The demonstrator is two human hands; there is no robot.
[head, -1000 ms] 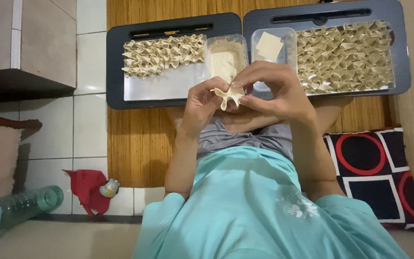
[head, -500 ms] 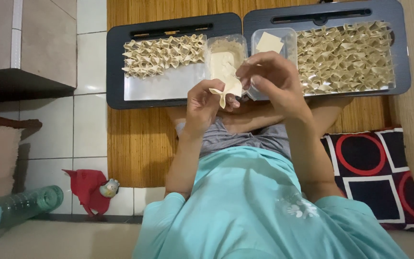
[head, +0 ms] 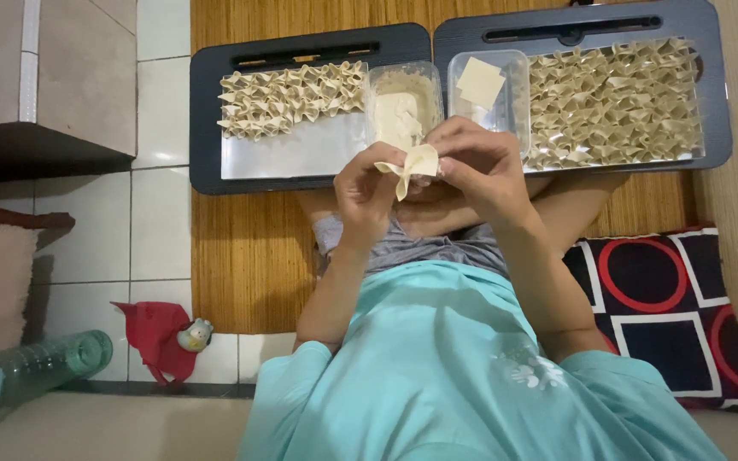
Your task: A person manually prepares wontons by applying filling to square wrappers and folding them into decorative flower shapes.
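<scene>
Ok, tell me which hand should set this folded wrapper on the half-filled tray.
Left, probably. The left hand pinches the folded wrapper nearest the half-filled tray, whose bare patch lies on its side; the right hand would cross over.

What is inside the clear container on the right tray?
The clear container on the right tray holds a square wrapper sheet; the right hand covers its near end, so anything there is hidden.

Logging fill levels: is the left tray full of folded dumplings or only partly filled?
Partly filled. Folded dumplings cover only the far half of the left tray; its near strip is bare.
</scene>
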